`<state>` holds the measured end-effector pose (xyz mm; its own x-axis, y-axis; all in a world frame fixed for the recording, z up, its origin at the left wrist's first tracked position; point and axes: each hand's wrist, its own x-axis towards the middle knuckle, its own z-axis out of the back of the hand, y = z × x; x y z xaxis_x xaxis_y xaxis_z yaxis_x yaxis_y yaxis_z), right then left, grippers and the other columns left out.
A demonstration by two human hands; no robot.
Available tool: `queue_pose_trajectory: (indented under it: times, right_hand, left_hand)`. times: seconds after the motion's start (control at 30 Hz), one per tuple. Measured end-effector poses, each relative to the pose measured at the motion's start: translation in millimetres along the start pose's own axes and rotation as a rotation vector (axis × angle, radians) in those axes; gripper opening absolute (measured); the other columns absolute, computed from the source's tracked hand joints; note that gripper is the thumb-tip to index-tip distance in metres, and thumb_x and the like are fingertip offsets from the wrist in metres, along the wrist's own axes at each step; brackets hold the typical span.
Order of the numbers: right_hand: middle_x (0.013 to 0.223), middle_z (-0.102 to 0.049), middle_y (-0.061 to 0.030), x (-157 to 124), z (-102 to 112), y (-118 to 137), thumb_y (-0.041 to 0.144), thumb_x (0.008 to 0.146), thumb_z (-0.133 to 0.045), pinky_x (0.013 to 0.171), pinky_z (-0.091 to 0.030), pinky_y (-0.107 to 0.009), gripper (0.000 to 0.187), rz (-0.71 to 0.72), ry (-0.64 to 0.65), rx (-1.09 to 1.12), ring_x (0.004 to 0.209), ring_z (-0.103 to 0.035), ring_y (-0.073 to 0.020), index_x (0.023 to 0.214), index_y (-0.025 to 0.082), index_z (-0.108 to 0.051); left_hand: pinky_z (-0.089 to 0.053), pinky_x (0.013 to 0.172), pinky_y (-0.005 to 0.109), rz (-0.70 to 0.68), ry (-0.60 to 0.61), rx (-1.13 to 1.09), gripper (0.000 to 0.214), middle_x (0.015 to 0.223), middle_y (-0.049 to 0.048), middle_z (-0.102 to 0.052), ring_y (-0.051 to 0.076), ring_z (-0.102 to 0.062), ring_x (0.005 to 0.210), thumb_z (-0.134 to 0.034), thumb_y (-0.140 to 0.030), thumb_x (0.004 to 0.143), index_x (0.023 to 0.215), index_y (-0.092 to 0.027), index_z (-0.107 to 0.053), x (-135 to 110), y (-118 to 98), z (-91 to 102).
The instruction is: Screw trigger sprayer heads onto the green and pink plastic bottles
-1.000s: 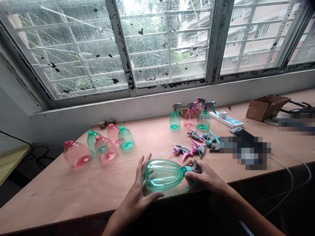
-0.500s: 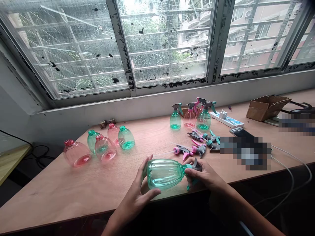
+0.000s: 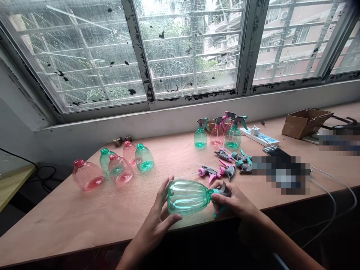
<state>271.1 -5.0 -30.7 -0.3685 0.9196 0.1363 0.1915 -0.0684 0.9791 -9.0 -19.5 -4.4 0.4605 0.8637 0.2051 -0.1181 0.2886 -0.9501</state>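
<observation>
bottle of ribbed, see-through green plastic point(image 3: 188, 197) is held sideways above the front edge of the pale wooden table point(image 3: 92, 217). its long axis runs nearly level from left to right, the broad base to the left and the narrow neck to the right; the teal trigger point(image 3: 216, 215) hangs toward the person. the left hand point(image 3: 157, 223) loosely grips the base, thumb on the near side. the right hand point(image 3: 234, 202) is closed around the grey sprayer head point(image 3: 225, 189). the step in hand seems to be screwing head and neck together; tightening calls for opposing turns, axes kept aligned.
</observation>
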Motion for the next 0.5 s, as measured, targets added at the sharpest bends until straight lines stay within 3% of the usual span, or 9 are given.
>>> queue_pose_trajectory:
  times: [0.2, 0.33, 0.5]
  right_hand:
    - [0.060, -0.069, 0.0030, 0, 2, -1, 0.041, 0.089, -0.070, 0.057, -0.052, -0.028, 0.031, 0.003, 0.002, -0.005, 0.053, -0.065, -0.0159, 0.096, 0.019, -0.050]
    - [0.060, -0.069, 0.0023, 1, 3, -1, 0.041, 0.089, -0.070, 0.058, -0.048, -0.026, 0.029, 0.007, 0.021, -0.055, 0.055, -0.065, -0.0150, 0.095, 0.018, -0.053]
    - [0.060, -0.070, 0.0018, 1, 3, 0, 0.041, 0.089, -0.070, 0.058, -0.047, -0.027, 0.029, 0.006, 0.031, -0.073, 0.055, -0.064, -0.0155, 0.095, 0.018, -0.053]
  left_hand:
    - [-0.029, 0.121, 0.047, 0.018, -0.040, 0.080, 0.079, 0.167, -0.0043, -0.014, 0.030, -0.021, 0.151, -0.069, -0.031, 0.090, 0.151, -0.049, -0.022, 3, 1, -2.3]
    - [-0.032, 0.118, 0.051, 0.012, -0.048, -0.005, 0.071, 0.164, -0.0015, -0.025, 0.031, -0.031, 0.147, -0.065, -0.037, 0.093, 0.150, -0.048, -0.024, 0, 6, -2.6]
    - [-0.029, 0.119, 0.053, 0.028, -0.006, -0.032, 0.079, 0.163, 0.0018, -0.026, 0.031, -0.037, 0.145, -0.070, -0.036, 0.090, 0.149, -0.048, -0.019, -1, 10, 0.0]
